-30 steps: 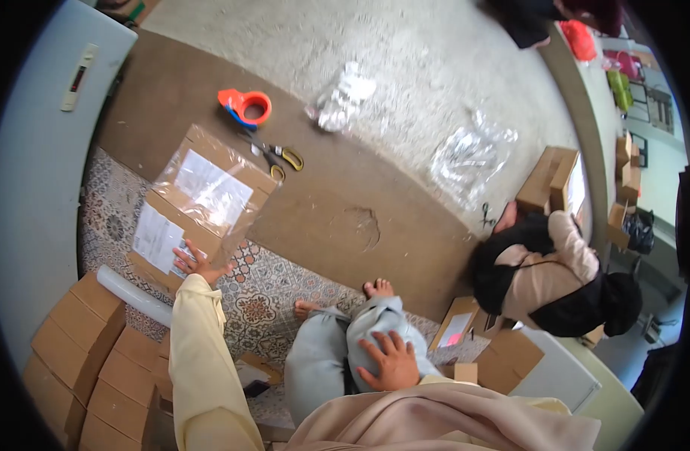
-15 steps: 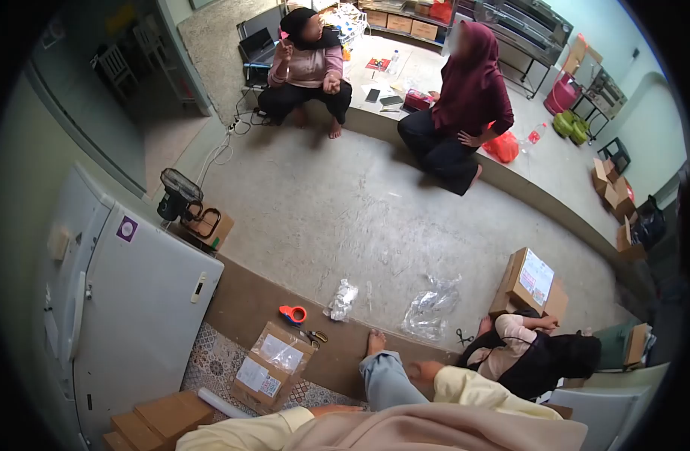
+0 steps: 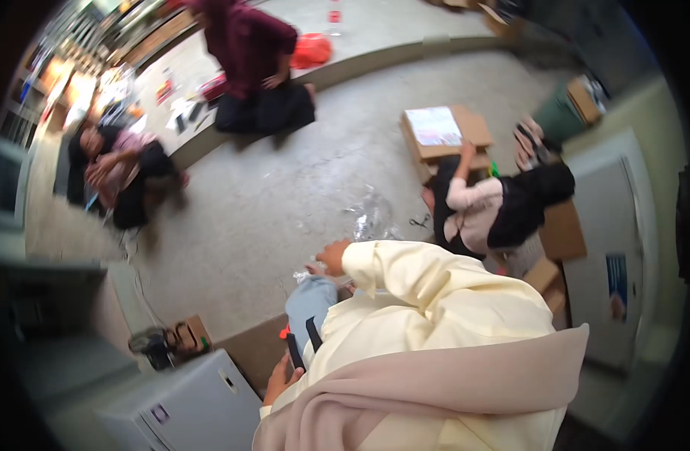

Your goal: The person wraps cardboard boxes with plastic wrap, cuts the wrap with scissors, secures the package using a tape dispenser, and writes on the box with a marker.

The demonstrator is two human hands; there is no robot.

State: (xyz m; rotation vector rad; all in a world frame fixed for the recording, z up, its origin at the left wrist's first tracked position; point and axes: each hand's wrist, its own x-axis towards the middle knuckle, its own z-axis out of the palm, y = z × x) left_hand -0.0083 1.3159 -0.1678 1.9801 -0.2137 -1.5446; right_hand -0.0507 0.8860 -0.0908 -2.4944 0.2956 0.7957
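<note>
My left hand (image 3: pixel 279 382) is low beside my lap, its fingers closed around a narrow black strip-like object (image 3: pixel 294 352), whose kind I cannot tell. A second black strip (image 3: pixel 313 335) lies just to the right against my clothes. My right hand (image 3: pixel 333 258) reaches out past my knee (image 3: pixel 309 301), palm down, with fingers loosely stretched and nothing visible in them. Crumpled clear plastic (image 3: pixel 301 276) shows on the floor just beyond the knee, close to those fingers. A bit of the orange-red tape dispenser (image 3: pixel 285 331) peeks out behind my leg.
More clear plastic (image 3: pixel 371 218) and black scissors (image 3: pixel 420 222) lie on the concrete floor. At right, a person (image 3: pixel 484 203) sits with a hand on a labelled carton (image 3: pixel 435 128). Two other people sit near the raised step (image 3: pixel 345 71). A white fridge (image 3: pixel 202 406) stands at lower left.
My view has swung to the right and I have leaned or turned. My right hand has come forward off my lap; the left now has a black object. The person at right reaches onto the carton.
</note>
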